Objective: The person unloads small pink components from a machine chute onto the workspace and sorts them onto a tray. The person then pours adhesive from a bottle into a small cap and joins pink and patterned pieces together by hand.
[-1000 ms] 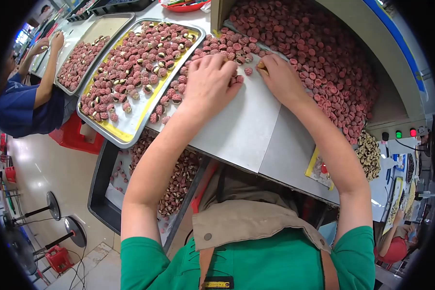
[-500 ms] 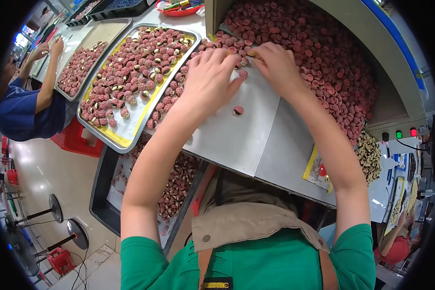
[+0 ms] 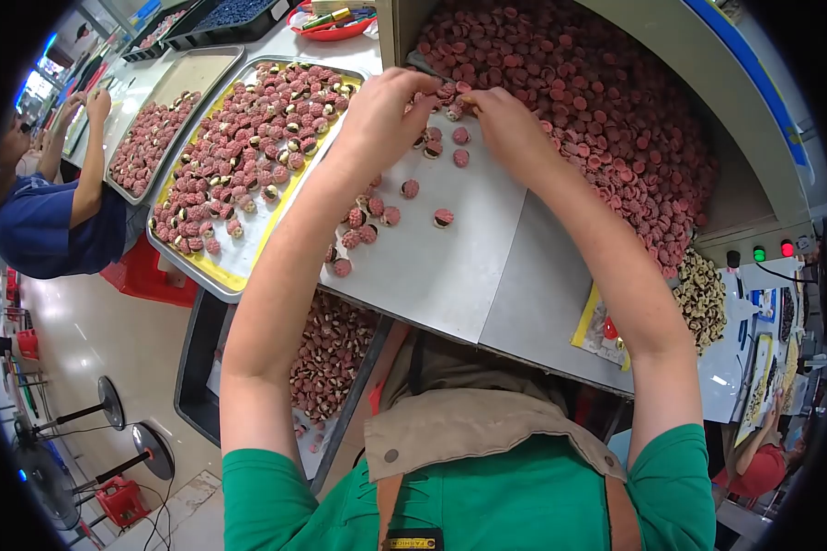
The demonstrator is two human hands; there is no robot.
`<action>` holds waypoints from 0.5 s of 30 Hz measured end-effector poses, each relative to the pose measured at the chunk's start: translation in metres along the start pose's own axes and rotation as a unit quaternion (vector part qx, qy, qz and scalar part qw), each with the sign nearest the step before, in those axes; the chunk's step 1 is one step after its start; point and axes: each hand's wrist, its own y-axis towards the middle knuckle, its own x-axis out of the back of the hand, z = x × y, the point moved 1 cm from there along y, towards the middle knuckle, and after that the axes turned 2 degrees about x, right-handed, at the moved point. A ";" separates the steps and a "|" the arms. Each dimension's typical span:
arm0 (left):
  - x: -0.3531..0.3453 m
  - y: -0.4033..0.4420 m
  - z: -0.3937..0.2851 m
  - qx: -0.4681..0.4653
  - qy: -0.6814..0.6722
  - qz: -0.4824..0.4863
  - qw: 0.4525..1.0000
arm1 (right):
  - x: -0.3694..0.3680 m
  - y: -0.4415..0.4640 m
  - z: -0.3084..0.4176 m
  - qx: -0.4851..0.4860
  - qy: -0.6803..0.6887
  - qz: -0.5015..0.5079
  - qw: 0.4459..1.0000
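My left hand (image 3: 390, 108) is curled at the far end of the grey work surface (image 3: 432, 275), thumb and fingers bent around something I cannot make out. Facing it, my right hand (image 3: 507, 124) pinches a small pink bumpy piece (image 3: 464, 89) between thumb and fingers. Several like pieces lie close to the fingertips. More raspberry-like pieces (image 3: 409, 188), some with a dark or cream side, are scattered by my left forearm. One piece (image 3: 443, 219) lies apart, nearer to me.
A large bin of pink caps (image 3: 606, 110) stands beyond my right arm. To the left is a metal tray (image 3: 220, 280) of pink pieces; a dark crate (image 3: 193, 395) of pieces sits below. Cream-coloured pieces (image 3: 698, 303) are heaped at right. Another person (image 3: 60, 220) works at left.
My left hand has moved up and left, and my right hand slightly down. More loose pieces now show on the surface between my forearms, spread nearer to me.
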 end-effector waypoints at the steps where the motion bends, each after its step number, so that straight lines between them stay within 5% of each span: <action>1: 0.003 0.007 -0.004 0.013 0.003 0.007 1.000 | 0.004 0.000 0.011 -0.013 0.019 0.019 1.000; 4: 0.009 0.027 -0.005 -0.001 -0.016 0.026 1.000 | 0.009 -0.007 0.034 -0.027 0.077 0.062 0.995; 7: 0.005 0.045 -0.009 0.072 -0.083 0.112 0.988 | 0.008 -0.003 0.013 -0.003 0.040 -0.011 0.999; 11: -0.019 0.065 0.011 -0.009 -0.186 0.093 0.978 | 0.018 0.001 0.004 -0.019 -0.033 -0.011 0.999; 15: 0.001 0.060 0.019 0.023 -0.088 0.112 0.990 | 0.021 0.001 0.001 -0.023 -0.013 -0.006 1.000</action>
